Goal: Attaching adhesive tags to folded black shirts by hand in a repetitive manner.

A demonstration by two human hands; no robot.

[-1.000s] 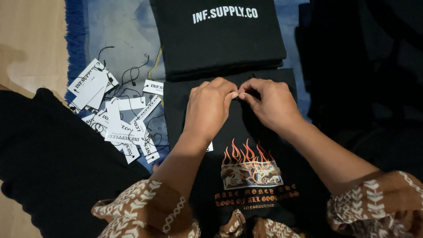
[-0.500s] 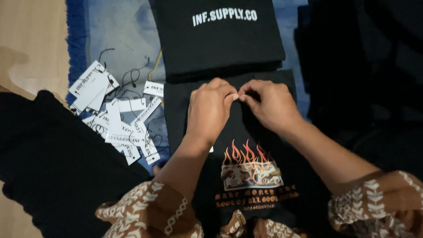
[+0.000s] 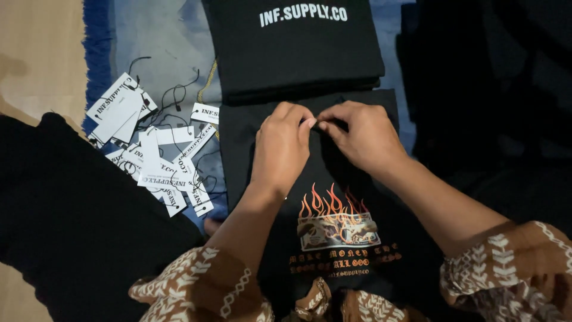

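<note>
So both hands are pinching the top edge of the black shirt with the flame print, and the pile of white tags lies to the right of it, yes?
Not quite: the head view shows the white tags lying left of the black shirt. The left hand and right hand do pinch its top edge.

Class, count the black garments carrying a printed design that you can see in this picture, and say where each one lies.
2. A folded one with white lettering lies at the top; one with a flame print lies under both hands. Plain black cloth beside them may hide more.
</note>
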